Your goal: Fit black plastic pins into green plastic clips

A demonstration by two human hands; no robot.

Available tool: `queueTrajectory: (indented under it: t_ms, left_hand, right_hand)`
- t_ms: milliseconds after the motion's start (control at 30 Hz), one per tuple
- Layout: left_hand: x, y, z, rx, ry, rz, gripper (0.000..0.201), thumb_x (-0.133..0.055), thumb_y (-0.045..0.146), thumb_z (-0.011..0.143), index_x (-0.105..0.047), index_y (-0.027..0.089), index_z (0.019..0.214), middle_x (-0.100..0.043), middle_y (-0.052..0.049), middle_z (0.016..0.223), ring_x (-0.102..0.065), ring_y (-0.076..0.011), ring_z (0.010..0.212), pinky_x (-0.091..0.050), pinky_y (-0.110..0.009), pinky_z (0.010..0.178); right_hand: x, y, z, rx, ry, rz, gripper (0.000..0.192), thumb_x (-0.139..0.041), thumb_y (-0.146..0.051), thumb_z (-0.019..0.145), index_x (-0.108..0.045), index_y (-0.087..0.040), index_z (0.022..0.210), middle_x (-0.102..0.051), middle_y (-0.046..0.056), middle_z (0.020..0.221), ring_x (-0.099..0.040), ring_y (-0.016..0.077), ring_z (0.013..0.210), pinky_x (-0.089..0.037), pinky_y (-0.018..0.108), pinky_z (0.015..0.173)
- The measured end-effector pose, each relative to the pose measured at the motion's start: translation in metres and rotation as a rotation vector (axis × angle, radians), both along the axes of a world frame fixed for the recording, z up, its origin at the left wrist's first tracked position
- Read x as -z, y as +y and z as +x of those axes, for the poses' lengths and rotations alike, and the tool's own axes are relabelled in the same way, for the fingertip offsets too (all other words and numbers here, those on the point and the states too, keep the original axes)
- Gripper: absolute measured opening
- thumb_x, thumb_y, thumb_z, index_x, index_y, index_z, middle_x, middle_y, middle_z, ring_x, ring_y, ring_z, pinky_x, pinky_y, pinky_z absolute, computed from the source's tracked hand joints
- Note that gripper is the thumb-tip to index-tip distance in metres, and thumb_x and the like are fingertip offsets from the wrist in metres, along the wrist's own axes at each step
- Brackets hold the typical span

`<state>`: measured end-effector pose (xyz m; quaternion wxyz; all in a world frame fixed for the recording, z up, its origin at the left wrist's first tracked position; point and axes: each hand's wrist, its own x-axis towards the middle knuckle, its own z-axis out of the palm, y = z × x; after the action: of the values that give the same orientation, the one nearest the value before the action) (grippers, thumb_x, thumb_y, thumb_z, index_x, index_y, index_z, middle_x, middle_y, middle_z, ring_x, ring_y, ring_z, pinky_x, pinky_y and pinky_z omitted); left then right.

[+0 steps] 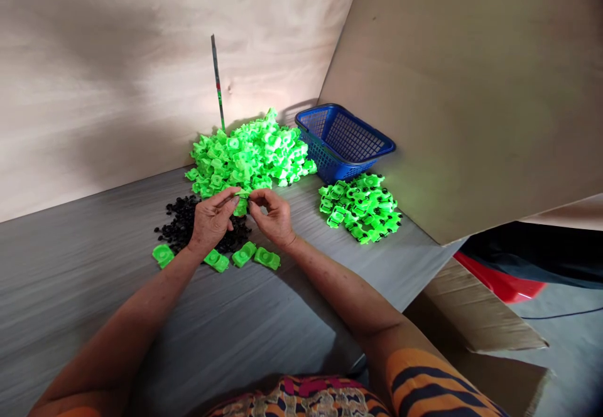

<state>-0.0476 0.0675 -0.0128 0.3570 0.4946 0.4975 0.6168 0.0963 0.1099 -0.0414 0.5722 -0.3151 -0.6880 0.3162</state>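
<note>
My left hand [211, 221] is closed in a pinch on a bright green plastic toy car body [242, 202], held up over the table. On its other side, my right hand [274, 217] has thumb and forefinger pressed together against the car's edge. Something small and dark shows at those fingertips, too small to make out. Below the hands spreads a pile of small black wheels [181, 219], partly hidden by my left hand. Several loose green car bodies lie nearest me in a row, one [267, 258] at its right end and another [162, 255] at its left.
Behind my hands rises a large heap of green car bodies [249, 153]. To the right lies a smaller pile of green cars with black wheels [362, 206], in front of a blue plastic basket [346, 171]. A thin dark strip [217, 78] stands against the back board.
</note>
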Motion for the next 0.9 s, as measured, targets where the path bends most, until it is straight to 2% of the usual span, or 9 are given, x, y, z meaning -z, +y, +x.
queueTrajectory:
  t_ms: [300, 467, 667, 900]
  left_hand:
    - [0.004, 0.0, 0.003, -0.047, -0.037, -0.01, 0.039, -0.078, 0.041, 0.073, -0.081, 0.015, 0.101, -0.073, -0.001, 0.074, -0.051, -0.0062, 0.034, -0.04, -0.018, 0.033]
    - [0.004, 0.0, 0.004, -0.013, -0.084, -0.027, 0.041, -0.08, 0.044, 0.072, -0.081, 0.016, 0.101, -0.071, 0.0, 0.072, -0.049, -0.0055, 0.034, -0.039, -0.018, 0.031]
    - [0.002, 0.0, 0.006, 0.044, -0.238, -0.077, 0.046, -0.087, 0.045, 0.063, -0.081, 0.018, 0.1, -0.066, 0.002, 0.071, -0.052, -0.0065, 0.044, -0.046, -0.019, 0.033]
    - [0.0, 0.0, 0.008, 0.032, -0.272, -0.109, 0.053, -0.09, 0.041, 0.057, -0.08, 0.016, 0.103, -0.071, 0.0, 0.078, -0.055, -0.007, 0.049, -0.047, -0.018, 0.033]
  right_hand:
    - [0.0, -0.001, -0.004, 0.029, 0.038, -0.005, 0.01, -0.057, -0.027, 0.086, -0.062, -0.02, 0.08, -0.064, 0.001, 0.075, -0.059, 0.0124, 0.067, -0.051, 0.026, 0.065]
    - [-0.007, -0.005, -0.002, 0.061, -0.017, 0.016, 0.01, -0.057, -0.024, 0.086, -0.062, -0.021, 0.079, -0.063, 0.0, 0.075, -0.058, 0.0119, 0.067, -0.051, 0.025, 0.066]
    - [-0.013, -0.007, 0.001, 0.086, -0.048, 0.067, 0.012, -0.055, -0.02, 0.086, -0.059, -0.021, 0.074, -0.064, 0.001, 0.077, -0.059, 0.013, 0.071, -0.051, 0.026, 0.069]
    - [-0.012, -0.006, 0.002, 0.107, -0.096, 0.091, 0.012, -0.054, -0.021, 0.087, -0.058, -0.022, 0.075, -0.066, 0.002, 0.078, -0.061, 0.0134, 0.072, -0.052, 0.027, 0.07]
